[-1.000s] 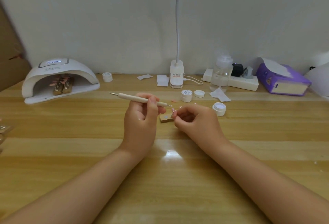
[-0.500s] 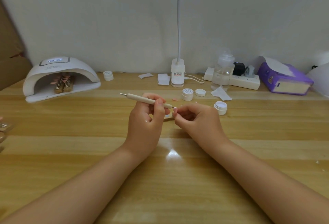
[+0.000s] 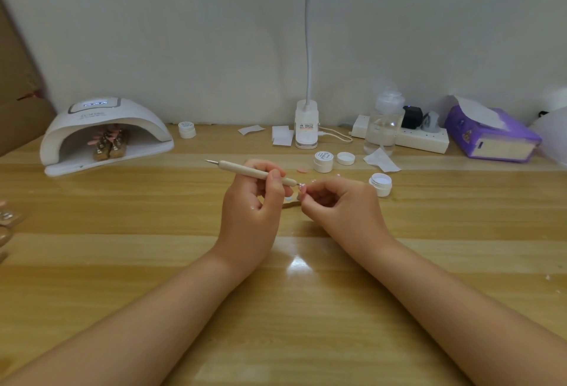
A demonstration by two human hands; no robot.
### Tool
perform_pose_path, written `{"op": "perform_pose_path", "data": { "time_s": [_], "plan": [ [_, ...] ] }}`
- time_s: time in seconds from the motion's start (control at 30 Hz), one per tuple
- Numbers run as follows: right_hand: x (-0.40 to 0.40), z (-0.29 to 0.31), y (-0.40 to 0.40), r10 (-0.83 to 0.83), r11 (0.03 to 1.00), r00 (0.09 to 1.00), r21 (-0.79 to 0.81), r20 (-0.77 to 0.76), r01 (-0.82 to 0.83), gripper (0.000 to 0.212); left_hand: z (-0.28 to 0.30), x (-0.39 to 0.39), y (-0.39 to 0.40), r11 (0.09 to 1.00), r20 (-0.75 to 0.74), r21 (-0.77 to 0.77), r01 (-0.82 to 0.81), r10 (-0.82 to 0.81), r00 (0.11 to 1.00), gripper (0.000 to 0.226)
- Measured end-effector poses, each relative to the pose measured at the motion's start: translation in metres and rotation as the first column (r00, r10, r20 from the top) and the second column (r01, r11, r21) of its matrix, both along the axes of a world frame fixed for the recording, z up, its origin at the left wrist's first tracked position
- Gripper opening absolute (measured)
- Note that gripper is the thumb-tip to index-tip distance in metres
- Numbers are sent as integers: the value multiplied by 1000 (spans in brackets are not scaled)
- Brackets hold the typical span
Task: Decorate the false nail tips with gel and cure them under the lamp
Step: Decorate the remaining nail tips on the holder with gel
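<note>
At mid-table [image 3: 129,250], your left hand [image 3: 253,213] grips a dotting tool [image 3: 251,172] pen-fashion, its tip meeting the false nail tip [image 3: 302,191] pinched in your right hand [image 3: 343,204], both forearms angling inward. The curing lamp [image 3: 104,133] sits at the table's far left edge, more tips inside.

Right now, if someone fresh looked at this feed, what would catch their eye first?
The two hands meeting mid-table: the left hand grips a wooden dotting tool, its tip at a small nail tip pinched by the right hand. Next, the white curing lamp at far left, with nail tips on stands inside. An open gel pot sits just right of the hands.
</note>
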State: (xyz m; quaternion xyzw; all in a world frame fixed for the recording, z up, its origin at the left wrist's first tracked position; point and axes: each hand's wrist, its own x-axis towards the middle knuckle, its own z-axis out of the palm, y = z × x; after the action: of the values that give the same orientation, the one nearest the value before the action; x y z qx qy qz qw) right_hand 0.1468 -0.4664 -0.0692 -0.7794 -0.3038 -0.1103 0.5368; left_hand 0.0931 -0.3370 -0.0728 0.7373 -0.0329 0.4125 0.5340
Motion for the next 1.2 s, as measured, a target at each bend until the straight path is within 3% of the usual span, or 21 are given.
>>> {"op": "perform_pose_path", "data": {
  "time_s": [0.8,1.2],
  "plan": [
    [0,1,1,-21,999,1000,-26,-1,21,5,-1,1,1,1000,-38,-16,-8,8,999,11],
    [1,1,1,-46,999,999,-15,11,47,7,5,-3,-3,999,55,-32,-5,7,998,14]
  ]
}}
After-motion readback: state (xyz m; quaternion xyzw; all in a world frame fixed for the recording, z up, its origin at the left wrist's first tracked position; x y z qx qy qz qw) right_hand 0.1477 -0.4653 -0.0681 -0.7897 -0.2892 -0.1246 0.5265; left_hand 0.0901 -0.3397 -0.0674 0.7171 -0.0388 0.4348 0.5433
